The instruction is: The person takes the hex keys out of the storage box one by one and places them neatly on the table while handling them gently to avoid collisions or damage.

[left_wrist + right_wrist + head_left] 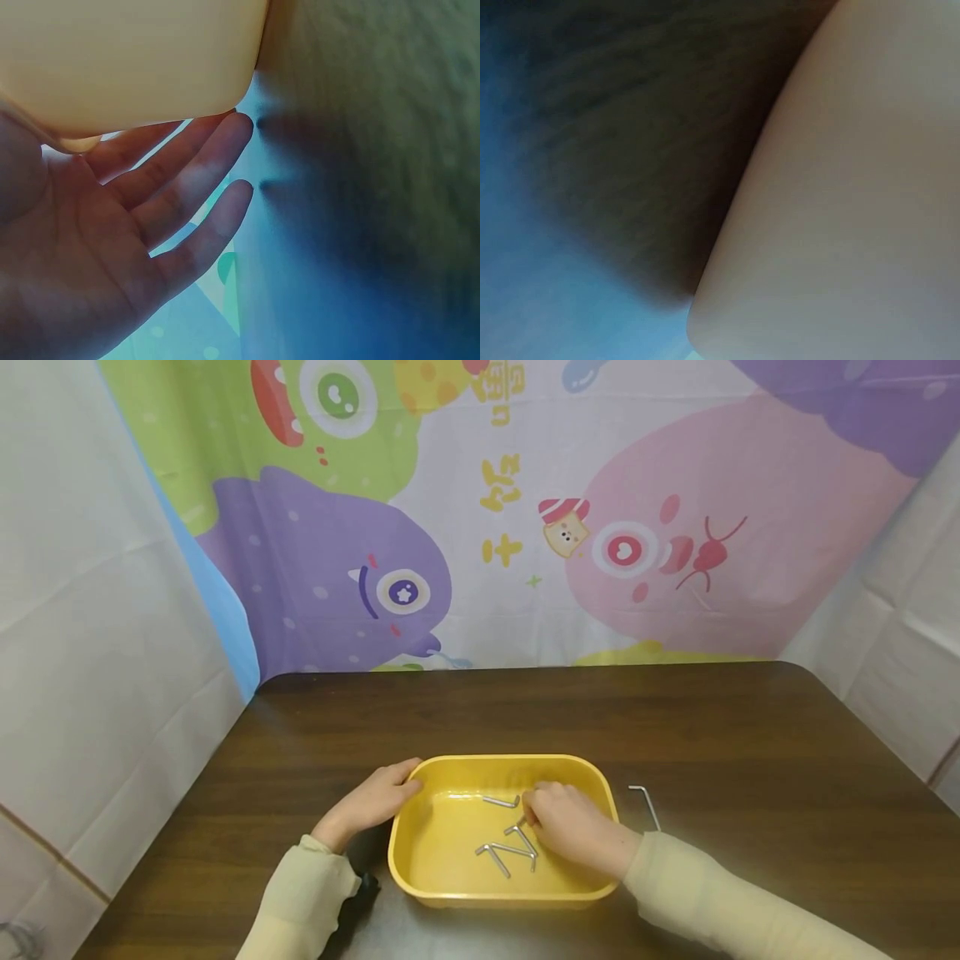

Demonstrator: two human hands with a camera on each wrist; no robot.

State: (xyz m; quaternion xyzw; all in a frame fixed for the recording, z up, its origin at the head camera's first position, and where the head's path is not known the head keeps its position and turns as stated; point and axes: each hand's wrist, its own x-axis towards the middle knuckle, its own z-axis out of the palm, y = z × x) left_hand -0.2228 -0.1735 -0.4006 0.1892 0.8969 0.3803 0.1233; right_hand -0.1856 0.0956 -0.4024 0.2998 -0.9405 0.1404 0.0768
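Yellow and smooth-walled, a tray stands well in from the far edge of the dark wood-look worktop. Bent metal rods lie in it, around its middle and towards its far edge; the walls should keep them from straying. At the tray's far left corner the left hand rests on the rim, its grip loose, fingers spread and nearly straight, probably to steady it. The right hand reaches inside over the right edge, its fingers curled beside the rods; whether that grip pinches one I cannot tell, as the fingertips are hidden. A lone rod lies outside the tray's right edge, its lower end reaching the right sleeve, which crosses near the tray's near right corner. A cartoon-printed cloth hangs beyond the worktop's far edge.
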